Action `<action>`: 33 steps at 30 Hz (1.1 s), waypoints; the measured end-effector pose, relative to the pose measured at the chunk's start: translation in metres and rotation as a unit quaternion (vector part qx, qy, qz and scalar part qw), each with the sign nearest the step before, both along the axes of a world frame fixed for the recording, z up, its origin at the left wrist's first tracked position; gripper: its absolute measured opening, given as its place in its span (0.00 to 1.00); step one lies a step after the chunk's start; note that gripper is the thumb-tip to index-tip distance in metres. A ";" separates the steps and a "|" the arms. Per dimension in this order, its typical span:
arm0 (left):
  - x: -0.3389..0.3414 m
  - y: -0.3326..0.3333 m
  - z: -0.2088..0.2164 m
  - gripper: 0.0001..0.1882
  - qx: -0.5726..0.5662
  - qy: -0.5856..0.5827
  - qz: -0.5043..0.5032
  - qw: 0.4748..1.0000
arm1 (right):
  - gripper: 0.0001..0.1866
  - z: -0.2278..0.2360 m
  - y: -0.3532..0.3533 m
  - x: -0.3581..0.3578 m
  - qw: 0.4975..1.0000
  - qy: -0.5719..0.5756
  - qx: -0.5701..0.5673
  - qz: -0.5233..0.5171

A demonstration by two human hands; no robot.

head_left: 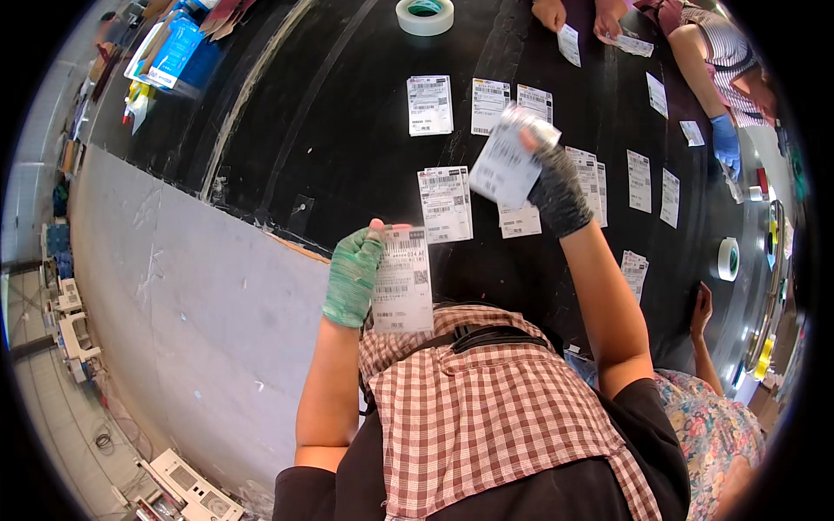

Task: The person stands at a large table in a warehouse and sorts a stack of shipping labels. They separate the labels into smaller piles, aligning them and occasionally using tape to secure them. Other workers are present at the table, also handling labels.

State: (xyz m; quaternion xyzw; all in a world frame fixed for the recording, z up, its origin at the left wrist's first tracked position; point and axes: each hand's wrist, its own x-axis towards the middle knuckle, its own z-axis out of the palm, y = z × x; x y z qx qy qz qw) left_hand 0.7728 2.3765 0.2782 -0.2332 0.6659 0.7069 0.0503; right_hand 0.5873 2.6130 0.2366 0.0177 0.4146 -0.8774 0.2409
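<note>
Sorting looks partly done: the left hand [352, 278], in a green glove, pinches a stack of printed labels [402, 282] close above the checked apron [486, 417], thumb clamped on its top edge. Farther out, the right hand [556, 191], in a dark glove, grips one label sheet [506, 165] between closed fingers. Beyond, many labels [430, 105] already lie in rows on the black table [330, 130], near a tape roll [425, 15].

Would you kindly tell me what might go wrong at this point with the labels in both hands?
The right hand grips its label bent at one end, so it may crease. The left hand pinches a label stack by its edge; sheets might slip. The table labels lie close together, so mix-ups seem possible.
</note>
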 end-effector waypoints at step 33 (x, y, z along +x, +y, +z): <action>-0.109 0.010 -0.087 0.39 -0.611 0.062 -0.166 0.772 | 0.19 -0.026 0.078 0.138 0.979 -0.108 0.167 -0.046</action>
